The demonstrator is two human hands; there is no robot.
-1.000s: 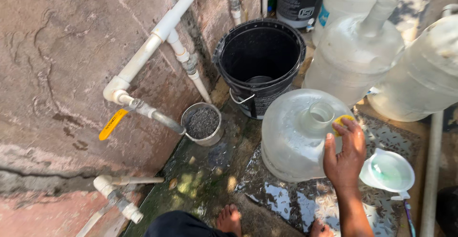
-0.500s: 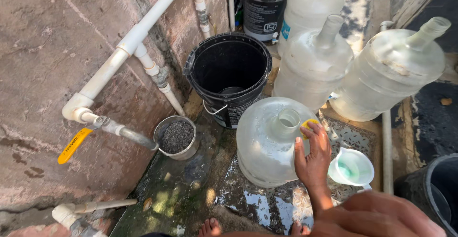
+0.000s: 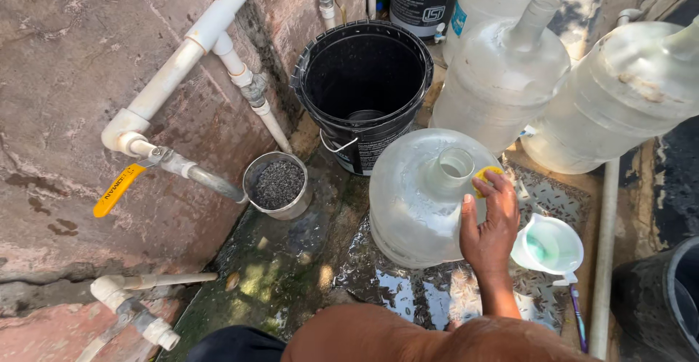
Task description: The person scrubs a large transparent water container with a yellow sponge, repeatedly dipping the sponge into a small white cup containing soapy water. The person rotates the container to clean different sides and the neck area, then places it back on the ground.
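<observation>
A large clear water jug (image 3: 415, 202) stands upright on wet ground, its open neck facing up. My right hand (image 3: 491, 223) rests on the jug's shoulder just right of the neck and presses a small yellow sponge (image 3: 484, 176) against it with the fingertips. My left hand is out of the picture. A bare arm or knee fills the bottom edge.
Behind the jug are a black bucket (image 3: 364, 63) and two more big clear jugs (image 3: 502, 78) (image 3: 619, 100). A metal tin of dark grains (image 3: 278, 185) sits under a tap with a yellow handle (image 3: 116, 191). A white cup of greenish liquid (image 3: 550, 244) stands right of my hand.
My right hand stays on the jug beside the neck with the sponge, shifting only slightly. The view has swung, so the bucket and jugs sit differently in the picture.
</observation>
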